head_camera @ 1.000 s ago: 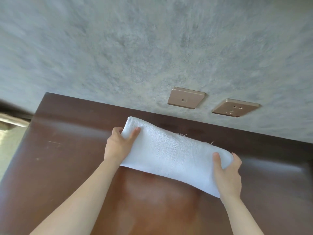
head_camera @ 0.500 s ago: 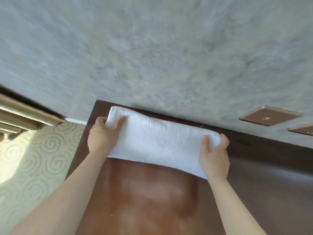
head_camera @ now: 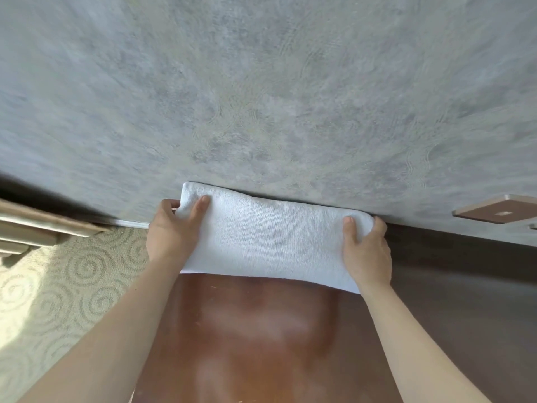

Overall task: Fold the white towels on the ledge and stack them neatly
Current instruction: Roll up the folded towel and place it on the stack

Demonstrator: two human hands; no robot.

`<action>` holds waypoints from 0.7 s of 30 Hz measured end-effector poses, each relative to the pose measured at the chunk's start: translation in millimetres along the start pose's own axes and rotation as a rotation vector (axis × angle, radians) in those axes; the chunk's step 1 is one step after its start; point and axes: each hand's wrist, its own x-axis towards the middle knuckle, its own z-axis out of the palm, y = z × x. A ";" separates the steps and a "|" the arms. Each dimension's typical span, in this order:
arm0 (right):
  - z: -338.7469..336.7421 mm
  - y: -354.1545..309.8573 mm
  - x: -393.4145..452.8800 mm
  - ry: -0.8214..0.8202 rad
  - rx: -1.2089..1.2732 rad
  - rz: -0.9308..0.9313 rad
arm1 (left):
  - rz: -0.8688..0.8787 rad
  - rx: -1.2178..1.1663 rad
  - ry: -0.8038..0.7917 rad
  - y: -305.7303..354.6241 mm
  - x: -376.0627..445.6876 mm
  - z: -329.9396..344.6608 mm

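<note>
At the far left corner of the brown ledge (head_camera: 436, 301), against the grey wall (head_camera: 261, 82), a folded white towel (head_camera: 270, 242) is held by both hands. The left hand (head_camera: 171, 231) grips the towel's left end, with the thumb laid on top and the fingers wrapped round the end. The right hand (head_camera: 366, 251) grips the right end in the same way, thumb on top and fingers curled round the edge. The towel's far edge appears to touch the wall. Whether the towel rests fully on the ledge or is held slightly above it cannot be determined.

Only this one towel is visible; no stack is in view. The step in hand is judged to be the placing of a folded towel at the ledge corner.

The following faults are possible from this position:

- The left end lies at the ledge's left edge, above the patterned carpet (head_camera: 58, 286). If released while overhanging, the towel could sag or slide off.
- If the hands are withdrawn unevenly, the upper layers could be dragged and the fold opened.
- If the towel is pressed hard against the wall, the far edge could bunch.

A wall plate (head_camera: 499, 213) is mounted to the right, well apart from the towel.
</note>
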 end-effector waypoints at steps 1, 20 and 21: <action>-0.3 -0.4 0.1 -0.002 0.003 -0.002 | 0.007 0.015 -0.014 -0.1 1.5 0.1; 40.9 -13.7 -43.5 0.047 -0.557 -0.684 | 0.806 0.571 -0.053 21.3 -68.2 40.1; 41.1 -15.3 -41.4 0.045 -0.565 -0.690 | 0.792 0.578 -0.054 24.5 -67.5 41.7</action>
